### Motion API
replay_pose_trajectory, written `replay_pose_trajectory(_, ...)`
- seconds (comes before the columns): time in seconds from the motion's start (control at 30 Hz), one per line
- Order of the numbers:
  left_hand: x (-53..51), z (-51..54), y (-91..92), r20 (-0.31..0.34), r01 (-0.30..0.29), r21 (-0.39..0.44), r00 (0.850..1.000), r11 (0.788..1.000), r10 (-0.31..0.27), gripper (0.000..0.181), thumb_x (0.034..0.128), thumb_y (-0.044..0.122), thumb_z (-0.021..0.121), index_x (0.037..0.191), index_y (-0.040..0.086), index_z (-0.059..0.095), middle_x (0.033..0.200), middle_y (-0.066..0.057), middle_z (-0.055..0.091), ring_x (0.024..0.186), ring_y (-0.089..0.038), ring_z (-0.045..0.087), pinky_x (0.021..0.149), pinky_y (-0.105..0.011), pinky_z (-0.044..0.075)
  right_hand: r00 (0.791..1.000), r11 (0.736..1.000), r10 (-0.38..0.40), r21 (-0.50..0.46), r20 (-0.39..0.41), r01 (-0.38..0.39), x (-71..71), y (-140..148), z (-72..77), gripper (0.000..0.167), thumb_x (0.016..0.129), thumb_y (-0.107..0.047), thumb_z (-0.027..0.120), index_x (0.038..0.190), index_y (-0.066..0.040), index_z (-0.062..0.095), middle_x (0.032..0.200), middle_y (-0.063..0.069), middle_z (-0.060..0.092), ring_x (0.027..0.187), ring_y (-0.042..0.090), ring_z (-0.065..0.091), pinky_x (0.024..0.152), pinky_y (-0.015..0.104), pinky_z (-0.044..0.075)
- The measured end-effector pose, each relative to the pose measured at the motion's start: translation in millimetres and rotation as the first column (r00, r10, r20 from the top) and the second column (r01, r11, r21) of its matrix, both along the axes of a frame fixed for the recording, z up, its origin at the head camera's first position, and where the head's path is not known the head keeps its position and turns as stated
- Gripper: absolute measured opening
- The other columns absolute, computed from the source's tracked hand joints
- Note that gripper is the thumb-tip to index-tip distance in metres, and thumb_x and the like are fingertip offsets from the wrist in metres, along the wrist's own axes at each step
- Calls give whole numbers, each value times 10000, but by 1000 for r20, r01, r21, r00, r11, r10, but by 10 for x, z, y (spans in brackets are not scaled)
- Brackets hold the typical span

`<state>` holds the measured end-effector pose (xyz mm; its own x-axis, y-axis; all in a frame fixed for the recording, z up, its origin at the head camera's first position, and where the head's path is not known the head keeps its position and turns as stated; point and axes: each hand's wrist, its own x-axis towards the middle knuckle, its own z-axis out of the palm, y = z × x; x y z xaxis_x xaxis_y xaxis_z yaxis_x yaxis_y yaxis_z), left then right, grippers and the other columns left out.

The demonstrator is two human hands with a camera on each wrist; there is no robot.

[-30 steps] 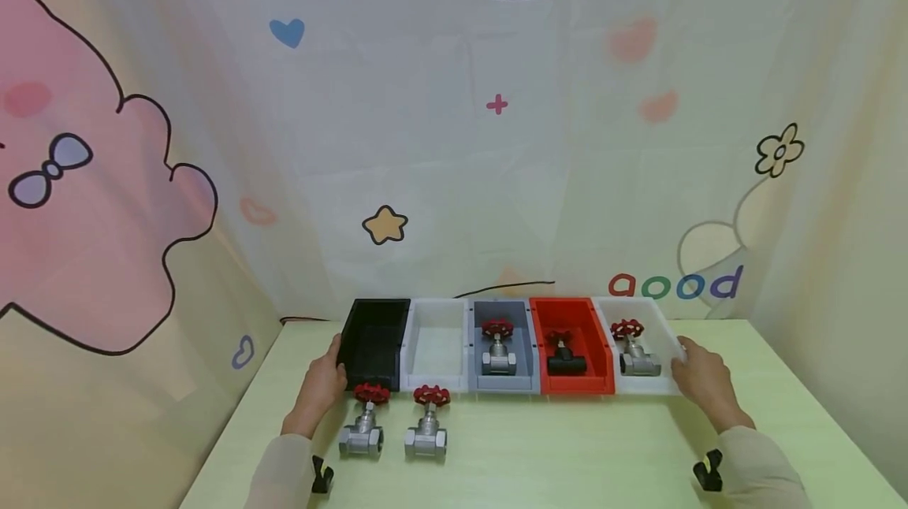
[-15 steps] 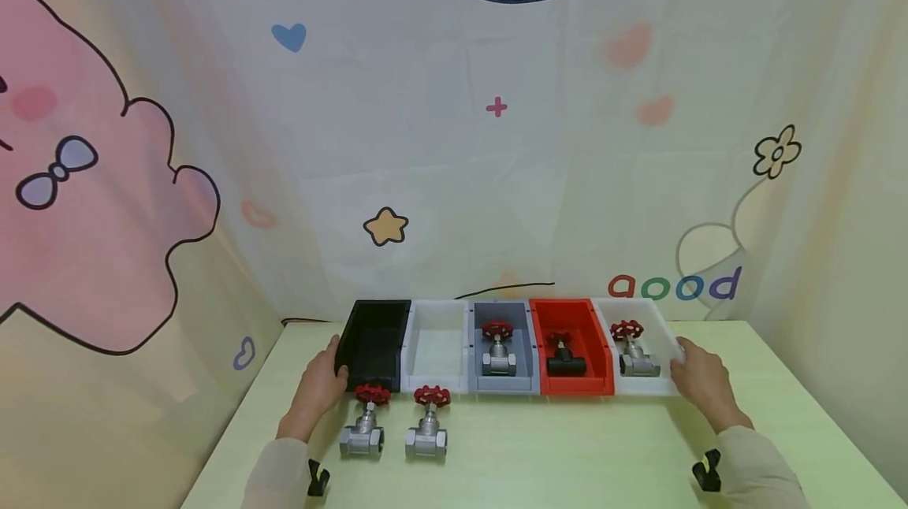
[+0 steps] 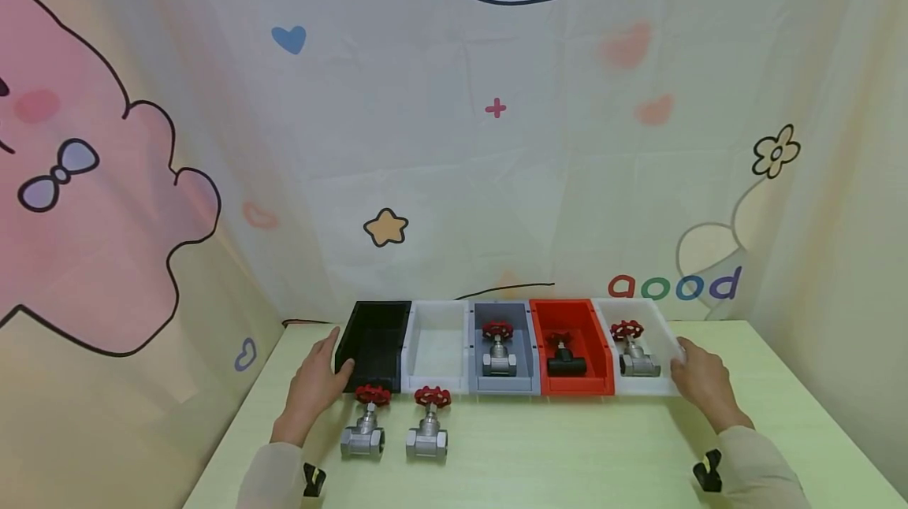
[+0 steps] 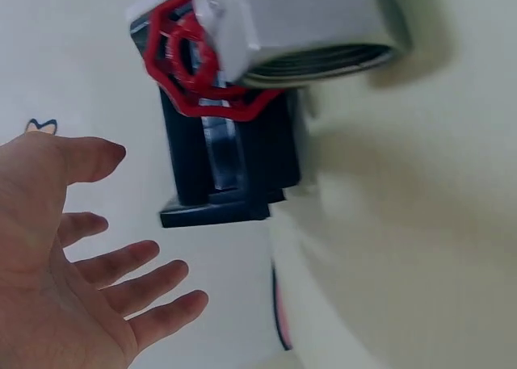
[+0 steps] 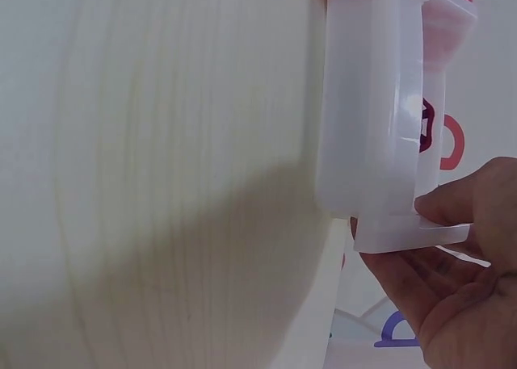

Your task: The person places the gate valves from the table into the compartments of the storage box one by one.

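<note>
A row of joined bins stands on the table: a black bin [image 3: 374, 347], a white bin [image 3: 438, 347], a grey bin [image 3: 534, 385], a red bin [image 3: 603, 385] and a translucent white bin [image 3: 660, 320]. My left hand [image 4: 60, 256] is beside the black bin, fingers spread and apart from it in the left wrist view. At the other end, my right hand [image 5: 452, 280] pinches the translucent bin's side wall between thumb and fingers. Valves with red handwheels lie in the grey bin [image 3: 500, 355], the red bin and the translucent bin; the red bin's valve [image 3: 565, 359] has a black body.
Two silver valves with red handwheels stand on the table before the bins: a left valve [image 3: 363, 430] and a right valve [image 3: 427, 432]. Behind the row hangs a printed curtain [image 3: 454, 139]. The pale table [image 3: 553, 454] extends in front of the bins.
My left hand has shifted slightly left, away from the black bin's side, and its fingers have straightened. The right hand stays at the translucent bin, and the valves keep their places.
</note>
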<state>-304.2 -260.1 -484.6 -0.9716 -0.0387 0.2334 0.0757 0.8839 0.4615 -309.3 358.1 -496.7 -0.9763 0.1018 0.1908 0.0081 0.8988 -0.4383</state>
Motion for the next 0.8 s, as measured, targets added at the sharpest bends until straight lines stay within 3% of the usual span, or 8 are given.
replay_pose_trajectory(0.4,143,264,245,-33,59,-29,998,998,-60,714,956,374,596,1566,185,278,1550,-184,369,1356,-435,430,959,-619,454,999,1000,-14,-11,31,14,6,-3,-4,492,937,-103,469,1359,141,404,1191,427,548,953,546,600,720,580,494)
replay_pose_trajectory(0.57,236,312,365,-41,82,-56,996,995,-84,736,943,382,624,1566,197,278,1558,-172,362,1371,-417,423,966,-604,463,999,1000,-16,-12,43,17,11,-11,8,500,936,-106,475,1366,137,398,1204,424,544,968,547,594,731,581,495)
replay_pose_trajectory(0.8,390,354,530,-106,110,-110,987,988,-121,760,918,390,661,1560,204,298,1540,-161,394,1363,-389,446,946,-572,490,999,1000,-13,-13,36,14,7,-11,18,492,935,-102,482,1360,135,406,1193,422,550,953,538,599,721,576,494)
